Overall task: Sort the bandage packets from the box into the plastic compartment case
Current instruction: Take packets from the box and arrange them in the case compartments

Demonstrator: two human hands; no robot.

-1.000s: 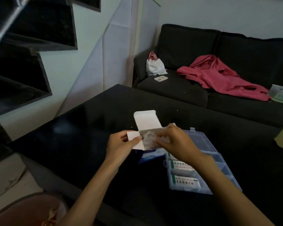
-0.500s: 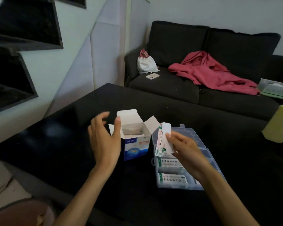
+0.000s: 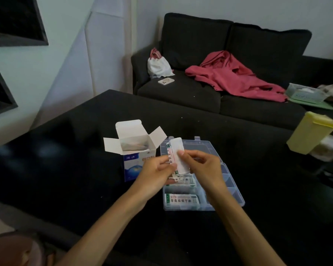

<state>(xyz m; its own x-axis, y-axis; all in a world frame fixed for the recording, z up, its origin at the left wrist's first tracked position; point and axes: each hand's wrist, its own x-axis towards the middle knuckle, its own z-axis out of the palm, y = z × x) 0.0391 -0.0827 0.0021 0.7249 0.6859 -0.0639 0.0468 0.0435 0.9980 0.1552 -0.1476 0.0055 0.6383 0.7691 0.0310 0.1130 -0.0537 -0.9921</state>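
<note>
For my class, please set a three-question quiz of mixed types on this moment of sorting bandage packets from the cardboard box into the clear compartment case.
1. True or false: the white and blue cardboard box stands with its top flaps open.
2. Which hands hold the stack of white bandage packets above the clear plastic compartment case?
A. left hand only
B. right hand only
C. both the left hand and the right hand
3. Fill in: the nearest case compartment already holds a ____ packet with green print.

Key: 1 true; 2 C; 3 white.
</note>
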